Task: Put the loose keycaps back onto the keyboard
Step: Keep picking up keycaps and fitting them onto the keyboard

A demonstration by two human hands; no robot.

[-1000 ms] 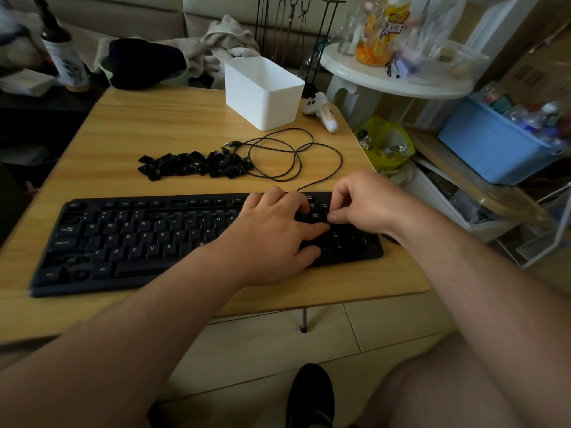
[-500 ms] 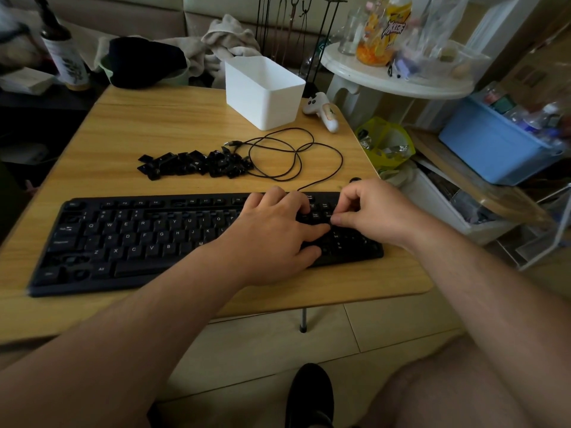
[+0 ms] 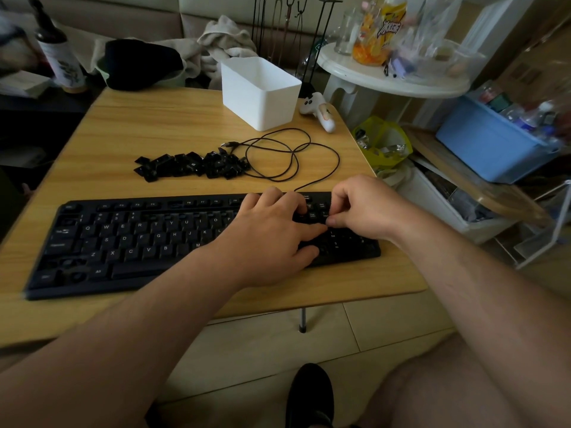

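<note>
A black keyboard (image 3: 148, 242) lies along the near edge of the wooden table (image 3: 160, 125). Behind it sits a pile of several loose black keycaps (image 3: 191, 166). My left hand (image 3: 265, 239) rests flat on the keyboard's right part, fingers spread over the keys. My right hand (image 3: 364, 208) is curled over the number pad. Its thumb and fingertips pinch together against the keys on a small keycap that is mostly hidden beneath them. Some key sockets at the keyboard's lower left look bare.
The keyboard's black cable (image 3: 290, 156) loops beside the keycap pile. A white plastic bin (image 3: 259, 91) and a small white toy (image 3: 318, 114) stand at the table's back right. A round white side table (image 3: 392, 78) and a blue crate (image 3: 491, 146) crowd the right.
My right wrist has swayed slightly out and back while its fingertips stay on the same spot by the number pad. The left hand has not moved.
</note>
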